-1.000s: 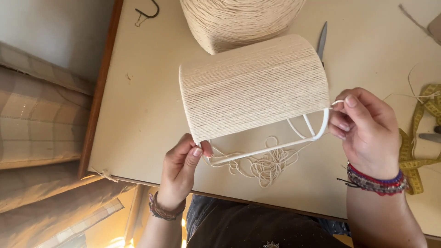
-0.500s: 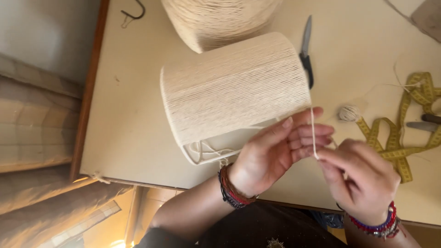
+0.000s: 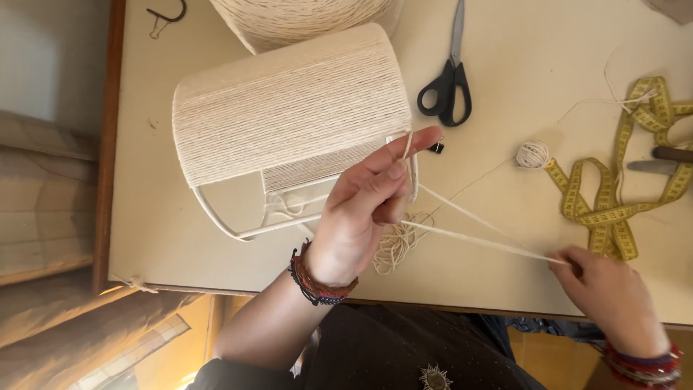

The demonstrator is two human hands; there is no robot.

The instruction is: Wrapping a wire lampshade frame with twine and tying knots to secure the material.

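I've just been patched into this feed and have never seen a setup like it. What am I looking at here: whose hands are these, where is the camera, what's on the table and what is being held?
There is no machine: a person works with two bare hands, and the one camera sits on their head, looking down at a pale table. The left hand presses cream cord against the rim of a wire lampshade frame that is mostly wrapped in the same cord. The right hand pinches the cord and pulls it taut away from the frame. A loose tangle of cord lies below the frame. Also on the table: black-handled scissors, a small ball of cord, a yellow tape measure and, at the top edge, a large cone of cord.
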